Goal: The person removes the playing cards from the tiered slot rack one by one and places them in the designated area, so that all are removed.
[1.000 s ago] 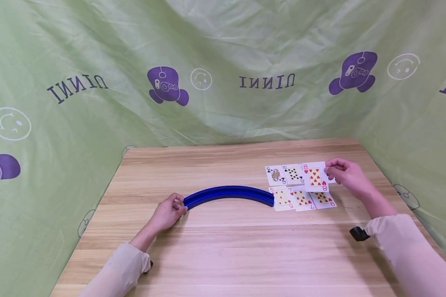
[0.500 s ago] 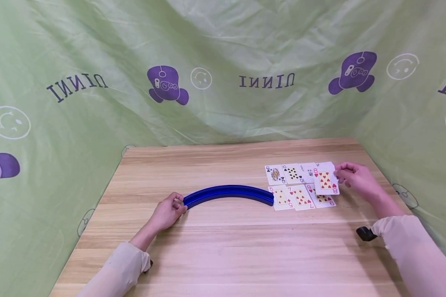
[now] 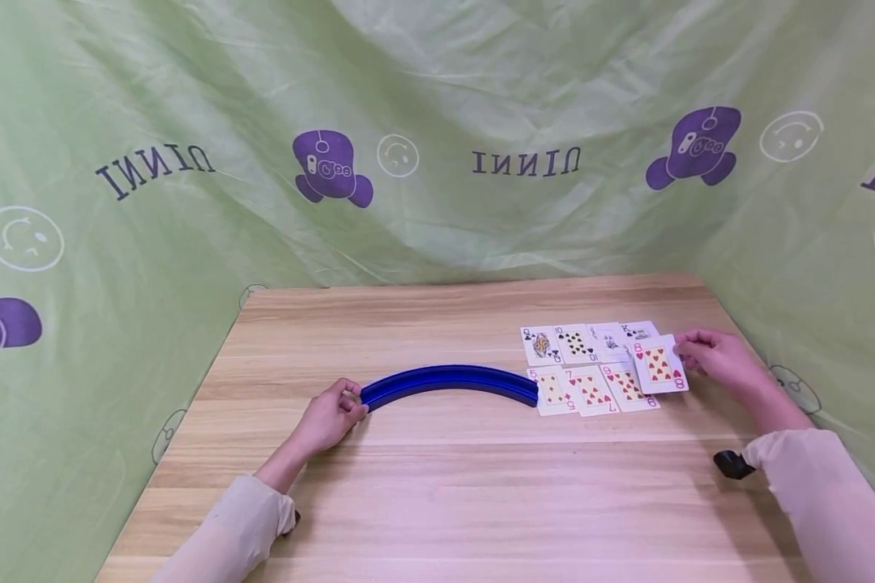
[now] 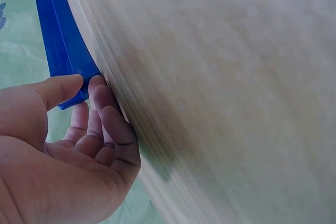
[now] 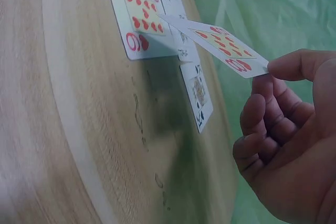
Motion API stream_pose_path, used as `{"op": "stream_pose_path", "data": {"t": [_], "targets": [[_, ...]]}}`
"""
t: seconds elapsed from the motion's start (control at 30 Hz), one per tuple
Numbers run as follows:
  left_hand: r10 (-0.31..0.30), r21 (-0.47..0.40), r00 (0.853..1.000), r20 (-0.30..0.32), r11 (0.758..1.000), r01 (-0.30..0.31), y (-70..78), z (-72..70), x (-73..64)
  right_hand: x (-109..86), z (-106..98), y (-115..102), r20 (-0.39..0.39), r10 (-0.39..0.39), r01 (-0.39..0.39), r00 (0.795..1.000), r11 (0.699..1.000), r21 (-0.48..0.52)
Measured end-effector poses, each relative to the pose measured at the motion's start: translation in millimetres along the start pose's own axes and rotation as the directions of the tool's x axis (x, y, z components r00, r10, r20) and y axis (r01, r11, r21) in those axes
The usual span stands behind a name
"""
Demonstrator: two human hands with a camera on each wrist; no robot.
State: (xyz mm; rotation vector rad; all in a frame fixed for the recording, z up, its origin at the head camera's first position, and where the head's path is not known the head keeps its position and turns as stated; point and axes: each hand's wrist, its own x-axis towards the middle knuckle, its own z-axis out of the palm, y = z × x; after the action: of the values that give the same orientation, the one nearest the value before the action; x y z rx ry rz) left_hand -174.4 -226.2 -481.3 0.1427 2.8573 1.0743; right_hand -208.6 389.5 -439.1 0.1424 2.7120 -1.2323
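My left hand (image 3: 328,417) pinches the left end of a curved blue card holder (image 3: 448,376) lying on the table; in the left wrist view the thumb presses on the blue end (image 4: 71,56) with fingers below it. My right hand (image 3: 722,360) pinches an eight of hearts (image 3: 659,371) by one edge, tilted and raised over the table. This card partly covers the nine of hearts (image 3: 621,382) and the king (image 3: 640,333). Left of the nine lie a seven of hearts (image 3: 591,389) and a five of diamonds (image 3: 552,390), close to the holder's right end.
A back row of black cards holds a queen (image 3: 540,345), a ten (image 3: 575,343) and what looks like a jack (image 3: 608,343), face up. The wooden table (image 3: 467,494) ends at a green printed curtain (image 3: 437,227) behind and on both sides.
My right hand has carried the eight of hearts rightward and slightly toward me, uncovering the jack-like card and most of the king and nine. The left hand and holder stay put.
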Motion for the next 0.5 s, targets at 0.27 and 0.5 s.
{"op": "stream_pose_path", "data": {"t": [0.27, 0.5], "targets": [[-0.01, 0.004, 1.0, -0.003, 1.0, 0.01, 0.6, -0.4, 0.8, 1.0, -2.0, 8.3, 0.003, 0.011, -0.011, 1.0, 0.998, -0.061], [-0.012, 0.006, 1.0, -0.001, 1.0, 0.012, 1.7, -0.2, 0.3, 3.0, -3.3, 16.3, 0.009, 0.024, -0.023, 1.0, 0.988, -0.154]]}}
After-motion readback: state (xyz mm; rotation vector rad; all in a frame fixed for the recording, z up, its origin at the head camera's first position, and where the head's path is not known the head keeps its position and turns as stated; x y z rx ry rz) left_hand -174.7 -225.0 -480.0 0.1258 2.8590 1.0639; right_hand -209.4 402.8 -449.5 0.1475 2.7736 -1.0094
